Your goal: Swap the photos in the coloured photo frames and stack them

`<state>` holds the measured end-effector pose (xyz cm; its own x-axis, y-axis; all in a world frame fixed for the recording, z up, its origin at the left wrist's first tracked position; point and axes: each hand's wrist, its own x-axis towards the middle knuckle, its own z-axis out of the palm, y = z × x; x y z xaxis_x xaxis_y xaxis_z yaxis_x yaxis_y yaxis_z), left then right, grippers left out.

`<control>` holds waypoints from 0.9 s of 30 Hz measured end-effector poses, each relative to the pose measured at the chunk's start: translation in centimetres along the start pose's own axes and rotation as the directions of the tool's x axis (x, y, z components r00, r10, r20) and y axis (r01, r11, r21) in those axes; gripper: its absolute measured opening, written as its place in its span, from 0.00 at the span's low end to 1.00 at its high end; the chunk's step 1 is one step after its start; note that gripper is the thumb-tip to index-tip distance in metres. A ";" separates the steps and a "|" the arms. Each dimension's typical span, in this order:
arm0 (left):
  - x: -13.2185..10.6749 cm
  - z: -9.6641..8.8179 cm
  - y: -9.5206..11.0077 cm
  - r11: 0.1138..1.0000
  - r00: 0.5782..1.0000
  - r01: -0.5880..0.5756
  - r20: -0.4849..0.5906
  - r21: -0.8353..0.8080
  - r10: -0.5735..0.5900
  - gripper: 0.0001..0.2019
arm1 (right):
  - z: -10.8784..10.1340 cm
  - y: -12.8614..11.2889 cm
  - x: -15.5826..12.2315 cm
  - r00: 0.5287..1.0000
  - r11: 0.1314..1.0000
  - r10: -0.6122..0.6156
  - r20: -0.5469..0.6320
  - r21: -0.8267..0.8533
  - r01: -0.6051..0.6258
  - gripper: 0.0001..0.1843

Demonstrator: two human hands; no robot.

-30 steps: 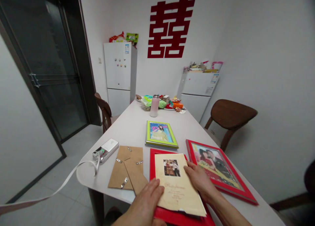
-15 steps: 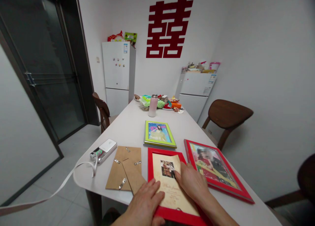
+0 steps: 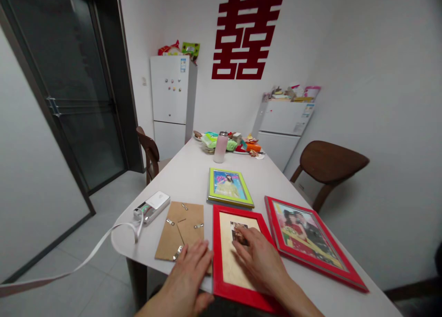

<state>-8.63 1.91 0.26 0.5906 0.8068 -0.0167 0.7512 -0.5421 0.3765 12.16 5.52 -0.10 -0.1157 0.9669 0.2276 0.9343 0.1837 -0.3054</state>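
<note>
A red double-happiness character point(image 3: 247, 35) marks the wall (a white fridge point(image 3: 173, 91) stands left of it).

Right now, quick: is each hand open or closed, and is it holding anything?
Left hand: open, holding nothing, over the cardboard frame backing.
Right hand: open, fingers flat on the card inside the red frame.

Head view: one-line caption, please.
Right hand presses a card in a red frame; left hand beside a cardboard frame backing.

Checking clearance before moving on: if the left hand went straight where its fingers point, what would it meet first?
The left hand would probably meet the red frame's left rail first; depth is hard to judge.
</note>
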 end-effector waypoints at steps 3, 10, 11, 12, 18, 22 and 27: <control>-1.1 -0.4 -2.9 0.984 0.982 0.165 -0.106 0.062 -0.157 0.33 | 0.5 -3.8 -0.5 0.989 0.987 -0.138 0.050 0.092 0.133 0.19; -1.6 0.6 -6.8 0.960 0.940 0.262 -0.252 0.100 -0.230 0.27 | 3.1 -9.6 0.8 0.981 0.988 -0.151 0.120 -0.002 0.152 0.26; -1.6 0.8 -7.0 0.964 0.939 0.250 -0.266 0.096 -0.217 0.27 | 3.4 -9.8 1.1 0.983 0.990 -0.138 0.122 0.002 0.139 0.28; -1.6 0.9 -7.0 0.967 0.939 0.238 -0.277 0.091 -0.205 0.27 | 3.7 -9.9 1.3 0.984 0.992 -0.127 0.122 0.017 0.126 0.29; -1.5 0.2 -7.3 0.982 0.924 0.180 -0.352 0.056 -0.150 0.27 | 3.1 -9.4 2.0 0.996 0.950 -0.075 0.050 0.308 0.056 0.31; -1.3 -1.7 -6.8 0.989 0.898 0.083 -0.440 0.122 -0.021 0.32 | 0.6 -9.1 1.7 0.994 0.899 -0.091 -0.052 0.424 0.104 0.29; -0.6 -3.2 -4.1 0.991 0.868 -0.012 -0.490 0.133 0.077 0.29 | -3.0 -7.7 0.8 0.985 0.896 -0.112 -0.132 0.414 0.158 0.25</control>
<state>-13.04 4.40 1.70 0.4257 0.7740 0.4687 0.7764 -0.5785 0.2502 5.91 4.37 5.24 -0.1744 0.9082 0.3806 0.6797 0.3907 -0.6208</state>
